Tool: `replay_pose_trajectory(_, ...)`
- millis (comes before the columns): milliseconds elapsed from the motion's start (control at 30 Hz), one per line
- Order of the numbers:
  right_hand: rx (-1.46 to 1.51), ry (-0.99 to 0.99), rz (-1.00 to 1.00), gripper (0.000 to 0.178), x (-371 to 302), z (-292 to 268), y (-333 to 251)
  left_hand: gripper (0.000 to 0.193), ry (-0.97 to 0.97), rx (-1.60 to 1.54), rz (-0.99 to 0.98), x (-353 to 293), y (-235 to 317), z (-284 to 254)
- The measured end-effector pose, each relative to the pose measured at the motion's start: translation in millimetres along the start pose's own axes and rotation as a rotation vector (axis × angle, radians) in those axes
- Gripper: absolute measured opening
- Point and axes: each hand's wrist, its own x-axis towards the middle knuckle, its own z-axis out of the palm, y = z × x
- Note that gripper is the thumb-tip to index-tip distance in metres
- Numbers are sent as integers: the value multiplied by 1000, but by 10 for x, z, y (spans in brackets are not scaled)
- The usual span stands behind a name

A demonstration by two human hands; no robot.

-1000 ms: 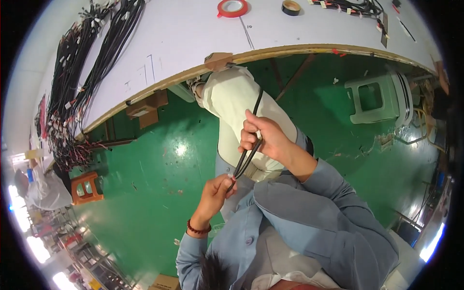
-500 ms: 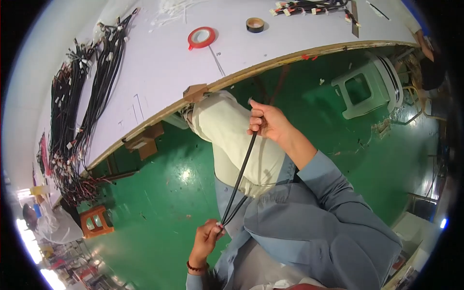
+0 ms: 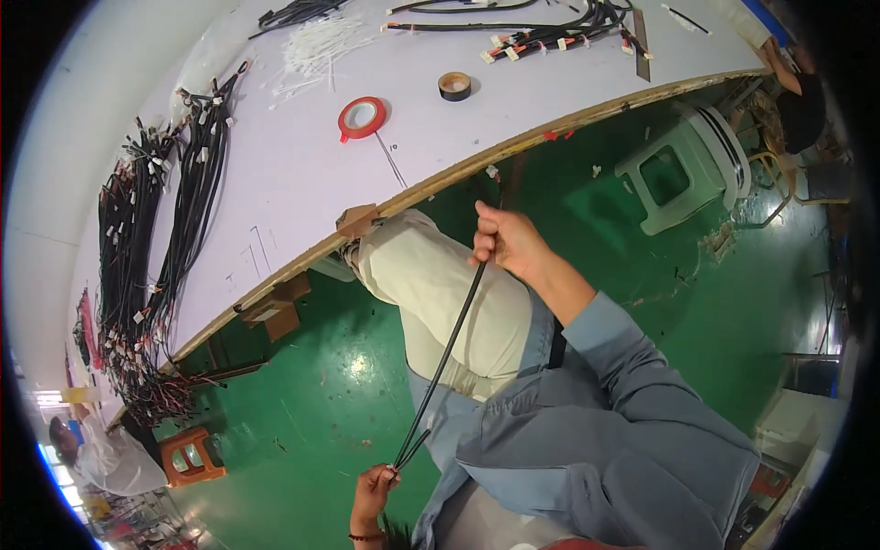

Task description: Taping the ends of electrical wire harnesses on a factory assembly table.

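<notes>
Left hand (image 3: 372, 495): fingertips pinching the cable (image 3: 447, 356) near its lower end, where a short second strand (image 3: 414, 445) rises. Cable: black, nearly straight, spanning both hands above the trousers (image 3: 412, 266); probably light, bendable yet springy, slightly slippery; best gripped along the sheath, away from its ends. Right hand (image 3: 509, 242): fingers curled around the upper stretch.

Cable (image 3: 448, 352): between left hand (image 3: 371, 493) and right hand (image 3: 510, 242)
Wire bundles (image 3: 126, 236): on counter (image 3: 307, 188), left
Tape rolls (image 3: 379, 112): right of them
Stool (image 3: 702, 179): floor (image 3: 316, 408), right
</notes>
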Motion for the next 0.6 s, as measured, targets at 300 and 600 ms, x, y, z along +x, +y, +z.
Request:
replay_pose_trajectory(300, -432, -367, -179, 51, -725, 608, 401, 24, 257, 989, 321, 637, -260, -189)
replay_pose_trajectory(600, -695, -563, -361, 42, -835, 770, 519, 26, 62, 275, 787, 1137, 1935, 1175)
